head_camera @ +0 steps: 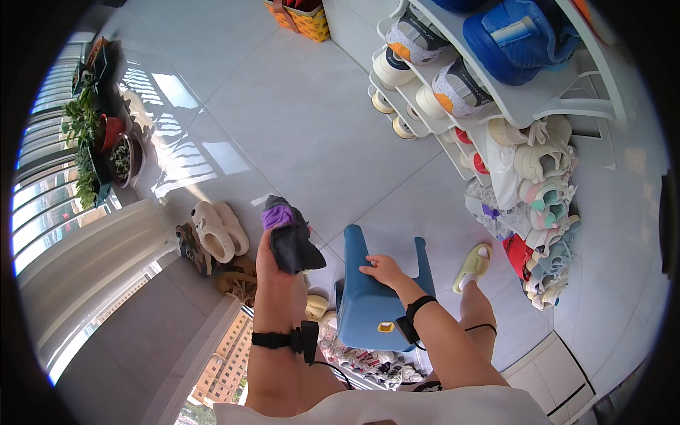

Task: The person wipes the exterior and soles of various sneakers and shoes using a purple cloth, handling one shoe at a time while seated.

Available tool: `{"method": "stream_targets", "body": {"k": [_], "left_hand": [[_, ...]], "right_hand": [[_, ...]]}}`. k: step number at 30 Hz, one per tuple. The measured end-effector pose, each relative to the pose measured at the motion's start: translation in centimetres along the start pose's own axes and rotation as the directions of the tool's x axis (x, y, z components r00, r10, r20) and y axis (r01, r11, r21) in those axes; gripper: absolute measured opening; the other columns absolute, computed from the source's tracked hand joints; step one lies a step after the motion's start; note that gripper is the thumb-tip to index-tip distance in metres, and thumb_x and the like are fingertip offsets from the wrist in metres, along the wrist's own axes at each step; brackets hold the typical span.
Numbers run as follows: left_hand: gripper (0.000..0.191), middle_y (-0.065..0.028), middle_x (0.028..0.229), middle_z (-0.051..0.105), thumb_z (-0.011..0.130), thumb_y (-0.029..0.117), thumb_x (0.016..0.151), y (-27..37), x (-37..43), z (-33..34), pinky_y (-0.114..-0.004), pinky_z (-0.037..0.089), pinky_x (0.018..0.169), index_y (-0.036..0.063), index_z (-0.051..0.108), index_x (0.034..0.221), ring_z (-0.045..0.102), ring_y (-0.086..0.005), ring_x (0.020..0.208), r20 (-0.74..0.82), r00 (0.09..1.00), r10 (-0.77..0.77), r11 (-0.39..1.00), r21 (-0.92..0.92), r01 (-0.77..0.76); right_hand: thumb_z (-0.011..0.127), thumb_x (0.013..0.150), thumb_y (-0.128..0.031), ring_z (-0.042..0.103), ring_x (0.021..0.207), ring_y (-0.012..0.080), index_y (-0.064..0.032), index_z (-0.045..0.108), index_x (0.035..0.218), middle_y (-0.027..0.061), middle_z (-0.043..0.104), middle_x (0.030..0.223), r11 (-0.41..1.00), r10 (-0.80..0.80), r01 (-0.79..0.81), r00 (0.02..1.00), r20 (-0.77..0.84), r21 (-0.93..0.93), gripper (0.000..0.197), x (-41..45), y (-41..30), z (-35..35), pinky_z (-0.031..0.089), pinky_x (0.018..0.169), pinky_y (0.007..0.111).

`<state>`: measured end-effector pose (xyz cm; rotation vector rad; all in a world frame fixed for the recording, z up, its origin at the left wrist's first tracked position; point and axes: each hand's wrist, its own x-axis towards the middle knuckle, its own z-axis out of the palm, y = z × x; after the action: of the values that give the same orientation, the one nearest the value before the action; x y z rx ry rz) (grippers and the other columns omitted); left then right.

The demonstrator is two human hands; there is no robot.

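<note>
My left hand (pixel 272 260) is closed around a bundle of dark grey and purple cloth (pixel 295 249), held up left of centre. My right hand (pixel 383 270) rests against a blue plastic stool (pixel 366 319), its fingers at the edge of one leg. The stool is tipped over, its legs pointing away from me, with a yellow-rimmed hole in its seat. A black strap with a small device is on each forearm. To the right of the stool is a green slipper (pixel 473 265) on my foot.
A white shoe rack (pixel 531 101) full of shoes stands at upper right, more shoes beside it. Fluffy slippers (pixel 215 234) and other footwear lie left, near a curtain (pixel 101 255). Potted plants (pixel 109 133) line the railing. A yellow basket (pixel 313 24) is at the top.
</note>
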<state>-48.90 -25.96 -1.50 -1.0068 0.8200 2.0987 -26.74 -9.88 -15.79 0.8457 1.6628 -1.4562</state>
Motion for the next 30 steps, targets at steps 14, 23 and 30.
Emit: {"method": "stream_targets", "body": {"k": [14,23,30], "left_hand": [[0.044,-0.0189,0.112,0.06,0.043,0.031,0.093,2.3,8.9,1.7,-0.047,0.051,0.087,-0.0018,0.05,0.122,0.06,-0.0351,0.102,0.115,0.984,-0.133,0.958,0.269,0.098],[0.027,-0.0113,0.097,0.066,0.058,0.021,0.09,1.2,11.3,7.0,-0.039,0.057,0.073,0.0014,0.058,0.108,0.066,-0.0241,0.082,0.401,0.904,-0.145,0.846,0.524,-0.097],[0.03,-0.0121,0.1,0.065,0.053,0.025,0.092,-2.8,5.7,7.9,-0.041,0.055,0.078,0.0019,0.056,0.111,0.066,-0.0261,0.086,0.58,0.761,-0.29,0.92,0.388,0.055]], "right_hand": [[0.057,0.087,-0.048,0.056,0.114,0.0297,-0.0028,0.057,0.122,0.0198,0.059,0.121,0.944,-0.023,0.059,0.993,0.112,-0.323,0.057,3.1,-0.2,0.2,0.044,0.095,0.034],[0.06,0.086,-0.027,0.058,0.078,0.0099,-0.0075,0.064,0.101,0.0011,0.064,0.09,0.837,-0.088,0.306,0.894,-0.439,0.453,0.025,0.0,-8.7,-15.9,0.046,0.072,0.026],[0.065,0.083,-0.023,0.057,0.081,0.0121,-0.0099,0.061,0.091,0.0001,0.06,0.083,0.572,-0.019,0.473,0.825,-0.565,0.671,0.016,-15.3,-10.9,-19.2,0.046,0.074,0.028]]}}
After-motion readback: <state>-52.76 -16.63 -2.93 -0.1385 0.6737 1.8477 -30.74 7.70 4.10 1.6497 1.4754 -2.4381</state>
